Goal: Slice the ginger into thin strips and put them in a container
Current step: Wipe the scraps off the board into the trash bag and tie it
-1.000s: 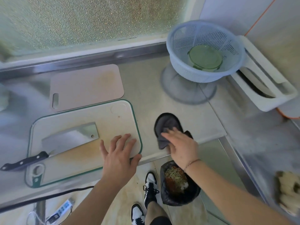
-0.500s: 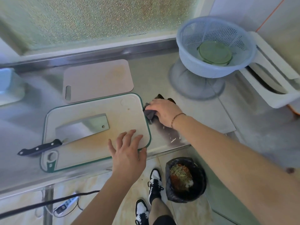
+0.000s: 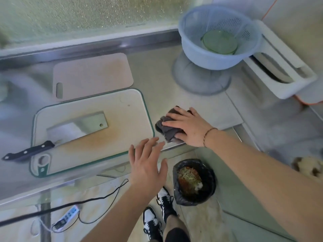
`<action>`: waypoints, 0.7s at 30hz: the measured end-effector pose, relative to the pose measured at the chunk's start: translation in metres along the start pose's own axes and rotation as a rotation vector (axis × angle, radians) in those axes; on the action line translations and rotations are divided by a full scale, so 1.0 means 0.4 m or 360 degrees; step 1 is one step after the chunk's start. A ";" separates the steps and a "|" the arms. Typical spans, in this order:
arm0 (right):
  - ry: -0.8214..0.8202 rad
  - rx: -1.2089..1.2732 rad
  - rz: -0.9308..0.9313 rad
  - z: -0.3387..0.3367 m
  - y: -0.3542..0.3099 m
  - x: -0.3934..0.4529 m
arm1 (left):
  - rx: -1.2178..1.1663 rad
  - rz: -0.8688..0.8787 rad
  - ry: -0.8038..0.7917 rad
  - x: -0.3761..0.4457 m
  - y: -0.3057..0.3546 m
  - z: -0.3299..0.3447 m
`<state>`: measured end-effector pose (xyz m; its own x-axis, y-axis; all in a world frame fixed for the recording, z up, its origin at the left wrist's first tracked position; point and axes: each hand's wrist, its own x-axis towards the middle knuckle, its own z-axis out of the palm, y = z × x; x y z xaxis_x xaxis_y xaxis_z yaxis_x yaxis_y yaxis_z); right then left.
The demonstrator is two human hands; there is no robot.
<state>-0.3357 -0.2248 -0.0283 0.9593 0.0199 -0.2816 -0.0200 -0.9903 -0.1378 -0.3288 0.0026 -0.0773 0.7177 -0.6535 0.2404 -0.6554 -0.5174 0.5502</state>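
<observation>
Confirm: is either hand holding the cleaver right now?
No. The cleaver lies flat on the green-rimmed cutting board, while the right hand presses a dark cloth and the left hand is open.

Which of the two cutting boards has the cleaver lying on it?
The green-rimmed cutting board, nearer the counter edge; the cleaver lies on it. The plain pinkish board behind it carries nothing.
</observation>
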 end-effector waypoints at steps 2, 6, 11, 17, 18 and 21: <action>0.0118 0.0169 0.0079 0.013 -0.018 -0.032 | -0.0056 0.0104 0.0027 -0.008 0.017 0.017; 0.1148 0.0849 0.0373 0.081 -0.049 -0.198 | -0.0310 0.0318 0.0073 -0.054 0.033 0.060; 0.1005 0.1135 0.0902 0.346 -0.072 -0.385 | -0.0395 0.0313 -0.0269 -0.145 0.013 0.189; -0.0016 0.1122 0.1362 0.710 -0.024 -0.426 | -0.0007 -0.0187 -0.1161 -0.218 0.008 0.416; -0.0126 0.1152 0.1463 0.769 -0.010 -0.426 | 0.0034 -0.0259 -0.1254 -0.223 -0.002 0.462; -0.0410 0.1205 0.1748 0.967 0.042 -0.432 | 0.0070 -0.0471 -0.1485 -0.243 -0.042 0.605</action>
<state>-0.6107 -0.1918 -0.3492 0.2706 -0.6165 -0.7394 -0.9623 -0.1954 -0.1892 -0.4443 -0.0590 -0.3037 0.3930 -0.6587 -0.6416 -0.5006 -0.7385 0.4516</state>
